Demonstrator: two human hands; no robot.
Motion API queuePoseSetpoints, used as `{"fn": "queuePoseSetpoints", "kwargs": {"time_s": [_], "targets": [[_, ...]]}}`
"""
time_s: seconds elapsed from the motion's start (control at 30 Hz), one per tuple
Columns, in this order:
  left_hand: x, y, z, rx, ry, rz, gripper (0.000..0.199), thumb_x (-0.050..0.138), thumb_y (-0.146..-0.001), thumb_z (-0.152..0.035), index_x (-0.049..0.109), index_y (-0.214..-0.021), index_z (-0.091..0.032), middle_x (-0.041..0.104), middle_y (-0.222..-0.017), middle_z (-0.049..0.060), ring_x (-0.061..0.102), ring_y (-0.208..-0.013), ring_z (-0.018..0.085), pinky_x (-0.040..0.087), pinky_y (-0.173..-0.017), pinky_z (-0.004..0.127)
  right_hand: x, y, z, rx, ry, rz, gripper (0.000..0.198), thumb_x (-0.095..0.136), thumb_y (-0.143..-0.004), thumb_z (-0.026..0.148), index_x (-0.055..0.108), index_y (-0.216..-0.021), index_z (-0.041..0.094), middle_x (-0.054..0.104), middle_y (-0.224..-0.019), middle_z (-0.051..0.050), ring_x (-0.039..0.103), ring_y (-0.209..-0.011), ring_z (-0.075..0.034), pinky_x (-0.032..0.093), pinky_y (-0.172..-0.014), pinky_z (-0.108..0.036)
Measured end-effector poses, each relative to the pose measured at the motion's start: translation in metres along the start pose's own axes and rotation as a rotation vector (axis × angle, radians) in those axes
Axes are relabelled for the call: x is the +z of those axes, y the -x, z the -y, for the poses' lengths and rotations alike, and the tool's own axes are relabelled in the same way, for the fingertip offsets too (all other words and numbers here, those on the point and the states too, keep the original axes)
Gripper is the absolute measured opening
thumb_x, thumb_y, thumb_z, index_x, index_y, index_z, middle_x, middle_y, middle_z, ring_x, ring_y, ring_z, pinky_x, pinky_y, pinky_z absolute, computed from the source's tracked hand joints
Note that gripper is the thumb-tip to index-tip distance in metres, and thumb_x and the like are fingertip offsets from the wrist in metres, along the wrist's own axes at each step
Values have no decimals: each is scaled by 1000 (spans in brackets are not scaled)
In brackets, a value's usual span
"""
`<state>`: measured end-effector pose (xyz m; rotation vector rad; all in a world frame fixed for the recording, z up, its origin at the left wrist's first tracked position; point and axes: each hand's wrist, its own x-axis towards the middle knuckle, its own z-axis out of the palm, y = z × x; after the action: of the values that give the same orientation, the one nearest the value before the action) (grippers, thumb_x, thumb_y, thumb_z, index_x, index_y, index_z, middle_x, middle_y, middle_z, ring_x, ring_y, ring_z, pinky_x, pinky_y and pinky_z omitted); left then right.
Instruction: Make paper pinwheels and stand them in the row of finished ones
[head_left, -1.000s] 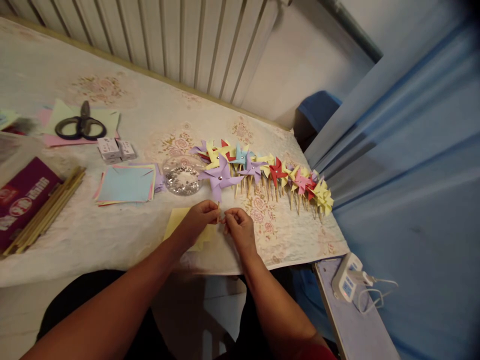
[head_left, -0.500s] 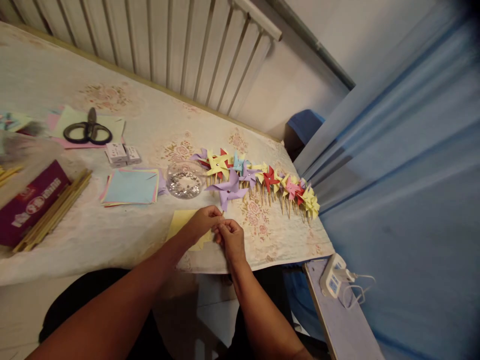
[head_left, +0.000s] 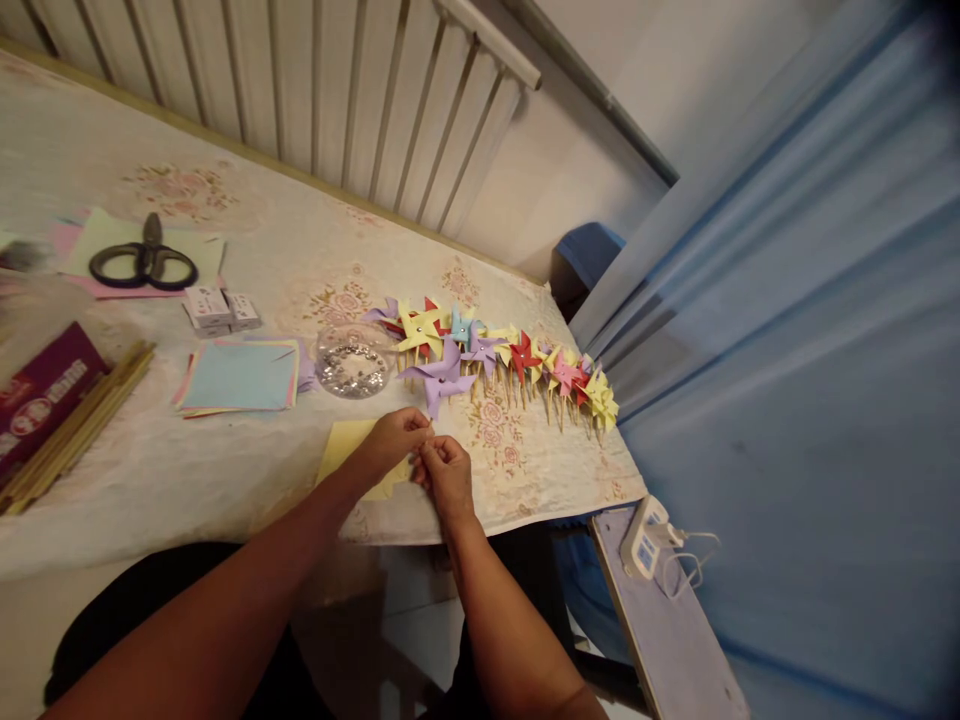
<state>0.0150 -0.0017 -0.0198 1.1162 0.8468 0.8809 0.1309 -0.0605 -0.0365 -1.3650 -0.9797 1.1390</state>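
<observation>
Left hand (head_left: pixel 405 436): I pinch the purple pinwheel (head_left: pixel 442 382) by its stick.
Right hand (head_left: pixel 450 478): curled close against my left; I cannot tell what it holds.
Pinwheel position: just beyond my hands, right of clear dish (head_left: pixel 327 372).

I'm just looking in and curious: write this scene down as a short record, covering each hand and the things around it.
Left hand: fingers pinched on a purple pinwheel, below its blades
Right hand: fingers bent in close to the left hand's; whether they hold anything is hidden
Under left arm: yellow paper
Beyond hands: round clear dish of small shiny pieces; row of colourful pinwheels
Farther left: paper stack with blue on top, scissors, thin sticks
Far right: white power strip
</observation>
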Motion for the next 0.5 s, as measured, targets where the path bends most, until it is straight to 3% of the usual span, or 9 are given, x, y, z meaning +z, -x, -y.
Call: {"fn": "queuePoseSetpoints", "kwargs": {"time_s": [0.2,0.5], "targets": [[0,-1,-1,3,-1,-8,21,67,-64,-34,53,-70,-19,51,-51,-6,48,-45,11,35,-48,24,0,-2,-2,5,-68,-4,26,70,-76,42,59,-75,19,66,-61,4,48,-40,-6,30,-38,-18],[0,-1,-3,11,-29,-43,22,68,-61,-34,55,-70,-18,53,-53,-6,47,-46,10,37,-50,24,3,-3,-3,-1,-36,-28,24,69,-77,40,58,-72,19,60,-51,6,44,-37,-6,28,-37,-18]]}}
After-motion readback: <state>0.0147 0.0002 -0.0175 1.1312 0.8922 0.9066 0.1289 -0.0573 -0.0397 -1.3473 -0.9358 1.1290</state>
